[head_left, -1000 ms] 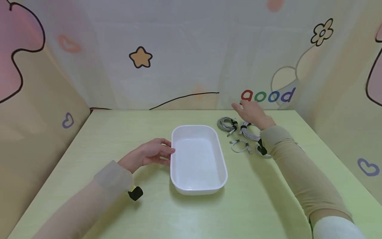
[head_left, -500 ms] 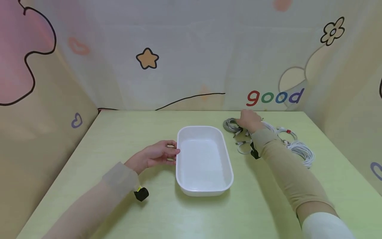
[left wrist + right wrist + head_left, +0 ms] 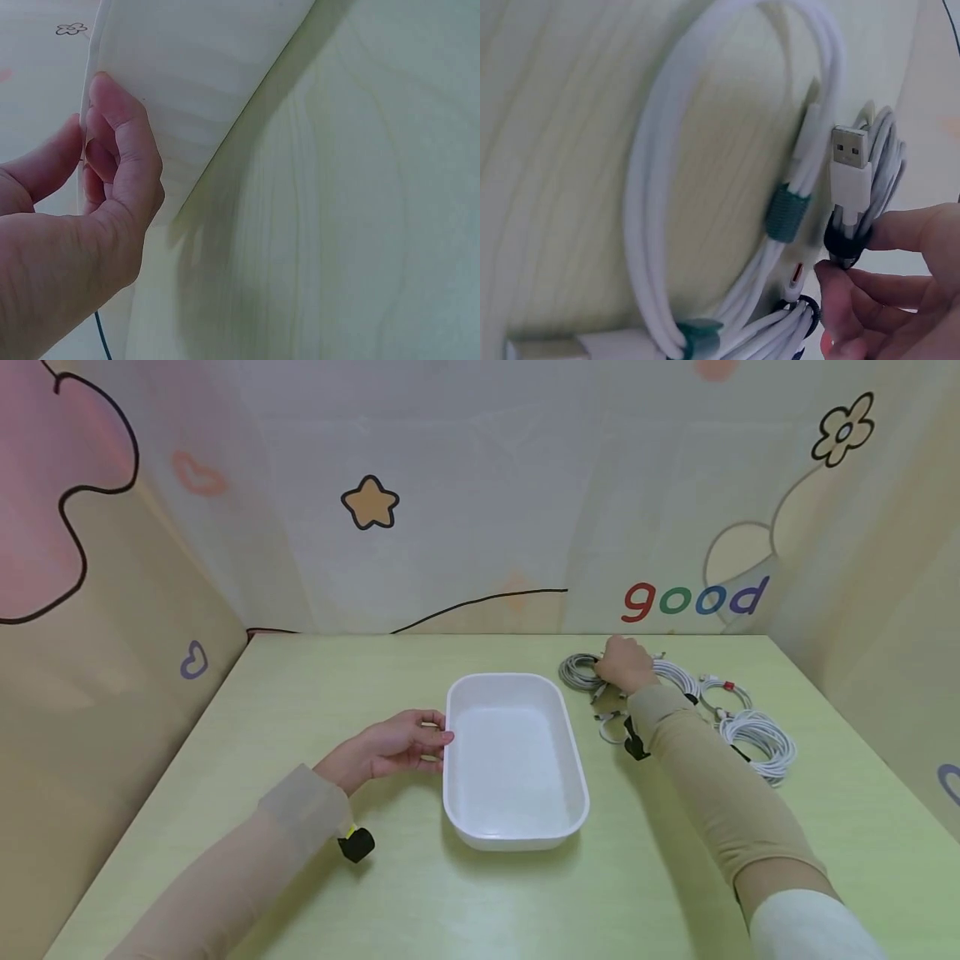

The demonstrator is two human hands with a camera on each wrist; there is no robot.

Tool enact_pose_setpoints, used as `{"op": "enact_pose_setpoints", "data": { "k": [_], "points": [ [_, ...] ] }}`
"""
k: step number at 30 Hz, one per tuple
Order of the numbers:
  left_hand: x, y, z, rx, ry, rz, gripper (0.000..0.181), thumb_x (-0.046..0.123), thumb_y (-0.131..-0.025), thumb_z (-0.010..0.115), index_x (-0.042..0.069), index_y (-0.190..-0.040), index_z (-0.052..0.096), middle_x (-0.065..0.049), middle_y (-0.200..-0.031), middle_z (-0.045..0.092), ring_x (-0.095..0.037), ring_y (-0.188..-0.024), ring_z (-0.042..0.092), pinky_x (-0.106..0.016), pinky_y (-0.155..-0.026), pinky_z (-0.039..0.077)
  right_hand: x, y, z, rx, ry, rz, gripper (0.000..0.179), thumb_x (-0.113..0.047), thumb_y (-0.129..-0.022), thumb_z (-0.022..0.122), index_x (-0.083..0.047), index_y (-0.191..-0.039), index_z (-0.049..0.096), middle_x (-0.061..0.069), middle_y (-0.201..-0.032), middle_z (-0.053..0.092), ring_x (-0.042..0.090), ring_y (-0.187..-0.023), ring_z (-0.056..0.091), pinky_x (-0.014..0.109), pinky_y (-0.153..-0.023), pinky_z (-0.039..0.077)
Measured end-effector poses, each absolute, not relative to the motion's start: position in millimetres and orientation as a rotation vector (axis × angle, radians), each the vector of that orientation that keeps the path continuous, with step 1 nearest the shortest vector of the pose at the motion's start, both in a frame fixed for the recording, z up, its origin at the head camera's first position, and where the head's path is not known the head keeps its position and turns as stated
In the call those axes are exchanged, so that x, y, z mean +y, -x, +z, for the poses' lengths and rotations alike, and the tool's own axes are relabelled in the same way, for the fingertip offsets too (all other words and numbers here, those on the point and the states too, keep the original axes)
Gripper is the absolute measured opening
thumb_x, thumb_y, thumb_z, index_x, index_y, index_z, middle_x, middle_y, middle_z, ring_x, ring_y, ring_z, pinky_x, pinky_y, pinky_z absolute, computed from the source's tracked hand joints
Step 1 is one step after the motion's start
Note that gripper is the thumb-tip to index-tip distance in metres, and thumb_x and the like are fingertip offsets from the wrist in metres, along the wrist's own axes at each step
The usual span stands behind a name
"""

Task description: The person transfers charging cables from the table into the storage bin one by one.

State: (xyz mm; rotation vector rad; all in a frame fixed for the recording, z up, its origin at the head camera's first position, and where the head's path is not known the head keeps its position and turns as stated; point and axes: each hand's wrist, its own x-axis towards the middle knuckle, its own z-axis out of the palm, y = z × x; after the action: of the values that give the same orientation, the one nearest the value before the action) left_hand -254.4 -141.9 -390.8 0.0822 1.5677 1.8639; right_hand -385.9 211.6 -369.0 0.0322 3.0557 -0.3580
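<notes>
Grey coiled cable (image 3: 887, 161), pinched near the far edge of the table (image 3: 450, 910), right of its middle.
The right hand (image 3: 626, 662) pinches its black strap (image 3: 845, 241); the left hand (image 3: 401, 743) grips the rim of a smooth, round-cornered white tray (image 3: 517, 764). Work seems barely begun: visible coils lie outside the tray, with the looped white cables (image 3: 782, 742) probably left to handle.
</notes>
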Motion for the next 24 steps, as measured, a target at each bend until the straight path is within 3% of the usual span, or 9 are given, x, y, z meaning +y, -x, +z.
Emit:
{"op": "enact_pose_setpoints", "data": {
  "k": [5, 9, 13, 18, 24],
  "points": [
    [-142, 254, -390, 1.56, -0.082, 1.865, 0.009, 0.003, -0.097, 0.052, 0.007, -0.104, 0.046, -0.002, -0.082, 0.062, -0.013, -0.07, 0.061, -0.029, -0.069, 0.058, 215, 385, -368, 3.095, -0.016, -0.518, 0.024, -0.018, -0.086, 0.058, -0.006, -0.068, 0.047, 0.007, -0.065, 0.051, 0.022, -0.06, 0.052, 0.037, -0.057, 0.046],
    [-143, 255, -390, 1.569, -0.077, 1.862, 0.014, 0.004, -0.097, 0.052, 0.004, -0.109, 0.045, -0.002, -0.083, 0.062, -0.013, -0.07, 0.061, -0.029, -0.069, 0.058, 217, 387, -366, 3.072, 0.014, -0.684, 0.028, -0.013, -0.085, 0.062, -0.002, -0.059, 0.059, 0.007, -0.05, 0.059, 0.02, -0.047, 0.061, 0.045, -0.077, 0.056],
    [-143, 255, -389, 1.577, -0.078, 1.861, 0.019, 0.003, -0.097, 0.052, 0.001, -0.114, 0.042, -0.002, -0.083, 0.062, -0.013, -0.07, 0.061, -0.029, -0.069, 0.058, 219, 387, -364, 3.024, 0.026, -0.811, 0.023, -0.013, -0.084, 0.068, 0.005, -0.07, 0.069, 0.016, -0.062, 0.069, 0.025, -0.053, 0.068, 0.051, -0.092, 0.052],
    [-142, 255, -389, 1.574, -0.089, 1.863, 0.017, 0.003, -0.097, 0.052, 0.002, -0.111, 0.044, -0.001, -0.082, 0.062, -0.013, -0.071, 0.061, -0.029, -0.069, 0.058, 222, 383, -362, 2.984, 0.04, -0.903, 0.022, -0.011, -0.085, 0.069, 0.011, -0.085, 0.071, 0.021, -0.072, 0.071, 0.027, -0.059, 0.071, 0.047, -0.087, 0.056],
    [-143, 255, -389, 1.571, -0.1, 1.857, 0.013, 0.004, -0.097, 0.053, 0.005, -0.108, 0.045, -0.002, -0.085, 0.063, -0.014, -0.073, 0.061, -0.029, -0.07, 0.058, 220, 374, -350, 2.906, 0.095, -1.009, 0.025, -0.009, -0.087, 0.066, 0.014, -0.097, 0.069, 0.015, -0.066, 0.071, 0.021, -0.057, 0.071, 0.045, -0.084, 0.057]
  ]
}}
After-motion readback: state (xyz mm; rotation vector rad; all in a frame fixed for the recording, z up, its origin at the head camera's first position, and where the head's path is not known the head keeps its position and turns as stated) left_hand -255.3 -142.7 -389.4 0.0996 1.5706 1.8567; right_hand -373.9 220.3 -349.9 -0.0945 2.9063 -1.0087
